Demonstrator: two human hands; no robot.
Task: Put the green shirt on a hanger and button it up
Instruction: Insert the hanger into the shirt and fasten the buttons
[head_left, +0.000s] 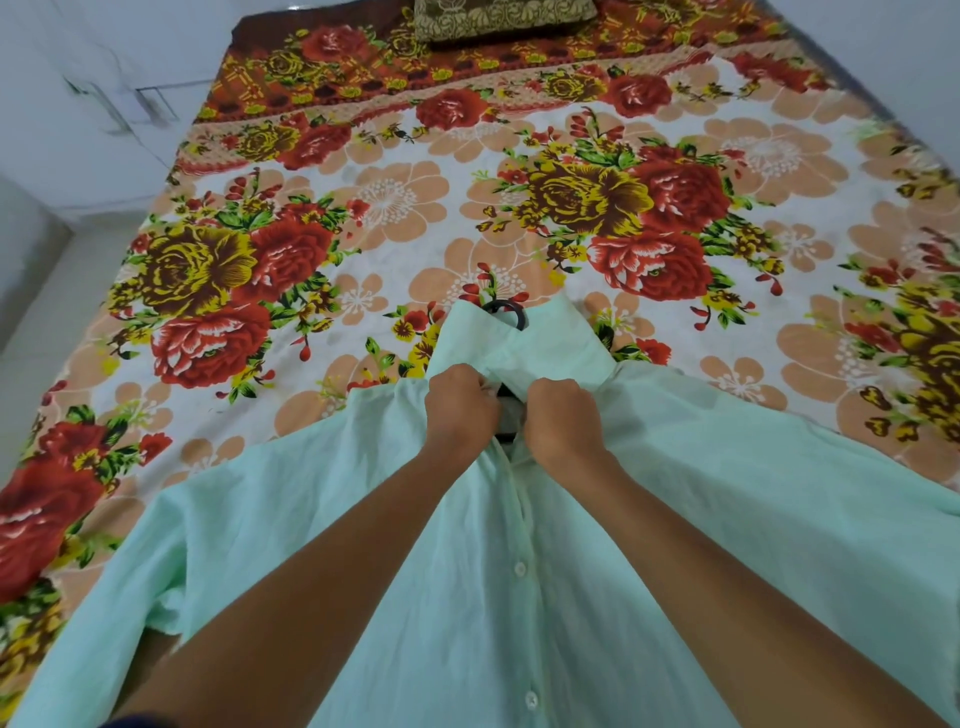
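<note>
The pale green shirt (727, 509) lies spread front-up on the bed, collar pointing away from me. A black hanger (506, 307) is inside it; its hook sticks out past the collar and a dark piece shows between my hands. My left hand (460, 410) grips the left front edge just below the collar. My right hand (563, 421) grips the right front edge beside it. Both fists are closed on the fabric at the top of the placket. Two white buttons (520, 568) show lower down the placket.
The bed carries a floral sheet (363, 234) in red, yellow and peach. A brown patterned pillow (498, 18) lies at the far end. A white wall and floor (78, 130) run along the bed's left side.
</note>
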